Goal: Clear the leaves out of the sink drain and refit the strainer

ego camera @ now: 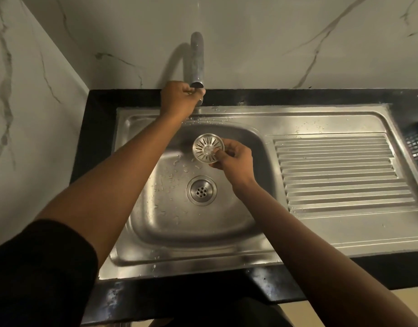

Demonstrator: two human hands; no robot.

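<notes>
Currently I log: right hand (234, 159) fingers (221, 155) pinching strainer (208, 149), held above and behind open drain (201, 190); left hand (179, 98) closed on tap (197, 60) base.

Veined white marble walls (274, 31) meet in a corner; black countertop (99, 109) below; dim light.

The sink (227, 234) is silvery steel, speckled with water drops around its drain (201, 190), which is silver with a ring of small dark holes. Right of the drain, the draining board (340, 173) bears a pattern of parallel ridges. The strainer (206, 148) above the drain is silver with dark slots radiating from its centre. The counter (97, 109) framing the sink is glossy black. The wall (274, 31) behind is pale grey-white with thin dark marble veins. The sleeve (38, 267) is black.
</notes>
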